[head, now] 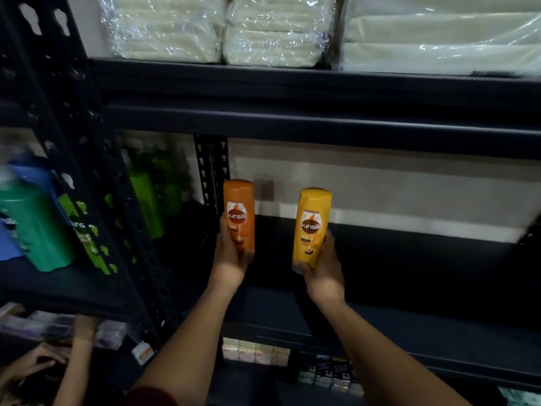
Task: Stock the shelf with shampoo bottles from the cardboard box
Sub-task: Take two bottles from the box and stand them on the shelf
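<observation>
Now I see both hands raised in front of the dark metal shelf, each one with a shampoo bottle. My left hand is wrapped around the lower part of the orange bottle, fingers curled on its front. My right hand grips the yellow bottle from below, with the thumb at its bottom edge. Both bottles are held with the cap down and the labels toward me, the yellow one tilted a little to the right. They are apart from each other, with free space between.

Behind and to the right of the bottles the shelf board is bare and dark, up to the pale wall at the back. Above, the thick front beam of the upper level hangs low. At the left, the perforated upright post separates this bay from the next one, where green bottles and a teal bottle stand. Wrapped white packs lie on the top level. Another person's hand is at the lower left.
</observation>
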A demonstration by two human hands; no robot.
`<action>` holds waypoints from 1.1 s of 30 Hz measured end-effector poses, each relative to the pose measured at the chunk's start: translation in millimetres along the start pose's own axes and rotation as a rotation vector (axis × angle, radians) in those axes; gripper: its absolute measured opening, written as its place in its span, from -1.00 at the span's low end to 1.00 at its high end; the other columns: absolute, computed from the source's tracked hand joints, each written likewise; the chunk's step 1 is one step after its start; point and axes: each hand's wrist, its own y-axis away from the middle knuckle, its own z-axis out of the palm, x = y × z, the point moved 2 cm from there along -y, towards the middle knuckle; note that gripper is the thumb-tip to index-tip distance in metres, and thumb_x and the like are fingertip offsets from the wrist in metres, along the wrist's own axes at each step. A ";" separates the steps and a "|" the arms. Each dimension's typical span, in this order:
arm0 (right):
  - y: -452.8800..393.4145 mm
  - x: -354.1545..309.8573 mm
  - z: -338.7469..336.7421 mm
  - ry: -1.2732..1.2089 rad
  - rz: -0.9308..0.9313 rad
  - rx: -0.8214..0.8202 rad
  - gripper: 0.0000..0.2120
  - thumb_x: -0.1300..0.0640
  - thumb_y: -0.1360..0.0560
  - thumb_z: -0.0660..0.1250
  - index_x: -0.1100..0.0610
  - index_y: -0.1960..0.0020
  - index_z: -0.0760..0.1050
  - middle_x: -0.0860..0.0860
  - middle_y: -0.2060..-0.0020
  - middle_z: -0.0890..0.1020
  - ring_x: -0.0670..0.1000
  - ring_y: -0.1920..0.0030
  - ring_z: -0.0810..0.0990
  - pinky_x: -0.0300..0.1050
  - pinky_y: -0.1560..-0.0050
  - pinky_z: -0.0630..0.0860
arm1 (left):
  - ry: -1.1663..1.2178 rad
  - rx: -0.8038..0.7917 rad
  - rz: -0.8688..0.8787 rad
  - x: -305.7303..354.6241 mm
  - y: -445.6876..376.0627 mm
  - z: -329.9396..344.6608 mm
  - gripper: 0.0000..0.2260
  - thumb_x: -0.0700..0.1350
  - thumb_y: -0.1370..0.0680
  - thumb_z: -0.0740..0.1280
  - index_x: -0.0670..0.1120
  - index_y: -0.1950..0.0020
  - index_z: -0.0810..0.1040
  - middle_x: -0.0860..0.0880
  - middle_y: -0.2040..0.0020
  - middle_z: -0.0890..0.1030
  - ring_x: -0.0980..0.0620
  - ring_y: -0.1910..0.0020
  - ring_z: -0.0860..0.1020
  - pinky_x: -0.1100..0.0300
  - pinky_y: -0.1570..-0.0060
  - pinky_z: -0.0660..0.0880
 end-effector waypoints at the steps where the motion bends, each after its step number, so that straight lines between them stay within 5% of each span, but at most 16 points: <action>1: -0.7 1.6 -1.1 0.008 0.000 0.003 -0.13 0.11 -0.47 0.51 -0.12 -0.55 0.01 0.00 -0.36 0.44 0.11 -0.27 0.52 0.07 -0.08 0.56 | -0.002 -0.006 -0.004 -1.3 -0.3 0.0 -0.22 -0.23 -0.51 0.46 -0.18 -0.60 0.07 -0.31 -0.47 0.33 -0.30 -0.39 0.40 -0.15 -0.34 0.41; 5: -2.4 3.6 -3.7 0.006 -0.005 -0.005 -0.15 0.11 -0.47 0.50 -0.11 -0.54 0.03 0.01 -0.37 0.44 0.10 -0.28 0.51 0.02 -0.07 0.53 | 0.078 -0.059 -0.055 4.5 -1.2 0.8 -0.10 -0.21 -0.52 0.46 0.06 -0.63 -0.09 -0.12 -0.50 0.27 -0.11 -0.37 0.38 -0.07 -0.30 0.45; 11: -4.5 1.0 -2.5 -0.047 0.003 -0.016 -0.11 0.12 -0.45 0.53 -0.13 -0.54 0.02 0.01 -0.37 0.44 0.13 -0.30 0.51 0.13 -0.16 0.56 | 0.013 0.001 -0.032 5.4 1.0 -1.6 -0.23 -0.26 -0.52 0.45 -0.23 -0.60 0.07 -0.33 -0.48 0.30 -0.31 -0.41 0.37 -0.05 -0.33 0.37; 14: -4.5 -6.1 -7.4 -0.127 0.011 -0.021 0.06 0.20 -0.40 0.56 -0.18 -0.58 -0.10 0.01 -0.45 0.37 0.12 -0.37 0.46 0.03 -0.18 0.52 | 0.120 -0.017 -0.049 10.9 1.5 -4.0 -0.05 -0.16 -0.52 0.49 0.03 -0.66 -0.14 -0.16 -0.54 0.19 -0.15 -0.45 0.32 0.09 -0.25 0.44; 17: -4.7 -28.6 -19.6 -0.141 -0.061 0.069 0.23 0.14 -0.31 0.64 -0.33 -0.55 -0.23 -0.02 -0.53 0.20 0.10 -0.49 0.31 0.23 -0.31 0.47 | 0.017 0.067 0.052 28.9 -0.7 -12.3 0.16 -0.04 -0.40 0.60 0.21 -0.60 -0.29 -0.13 -0.57 0.04 -0.15 -0.47 0.26 -0.12 -0.31 0.40; 21: -8.1 -63.3 -39.7 0.150 -0.191 0.179 0.18 -0.12 -0.36 0.58 -0.35 -0.52 -0.33 0.03 -0.56 0.05 0.27 -0.41 0.40 0.33 -0.07 0.60 | -0.234 0.139 0.051 63.1 -13.0 -28.4 0.29 -0.09 -0.33 0.65 0.46 -0.45 -0.42 -0.14 -0.57 0.05 -0.30 -0.49 0.29 -0.38 -0.25 0.44; 24: -12.0 -75.7 -44.4 0.225 -0.228 0.172 0.12 -0.11 -0.39 0.56 -0.37 -0.50 -0.30 0.08 -0.53 0.07 0.31 -0.25 0.53 0.25 0.05 0.65 | -0.276 0.086 0.029 77.3 -17.7 -31.2 0.23 -0.16 -0.36 0.62 0.42 -0.51 -0.31 -0.12 -0.57 0.08 -0.33 -0.43 0.37 -0.32 -0.21 0.46; 28: -14.9 -75.9 -40.6 0.228 -0.221 0.126 -0.01 0.03 -0.46 0.53 -0.29 -0.56 -0.13 0.08 -0.44 0.24 0.25 -0.25 0.54 0.18 -0.04 0.61 | -0.250 0.071 0.009 77.7 -17.4 -30.1 0.05 -0.29 -0.41 0.55 0.29 -0.60 -0.05 -0.14 -0.50 0.20 -0.31 -0.33 0.45 -0.16 -0.17 0.49; 33: -17.8 -75.2 -38.8 0.183 -0.216 0.111 -0.10 0.10 -0.49 0.50 -0.18 -0.59 -0.02 0.09 -0.39 0.31 0.23 -0.28 0.51 0.12 -0.11 0.56 | -0.271 0.050 0.007 77.2 -19.5 -31.4 0.03 -0.29 -0.41 0.55 0.24 -0.61 -0.04 -0.15 -0.49 0.19 -0.32 -0.32 0.45 -0.13 -0.17 0.49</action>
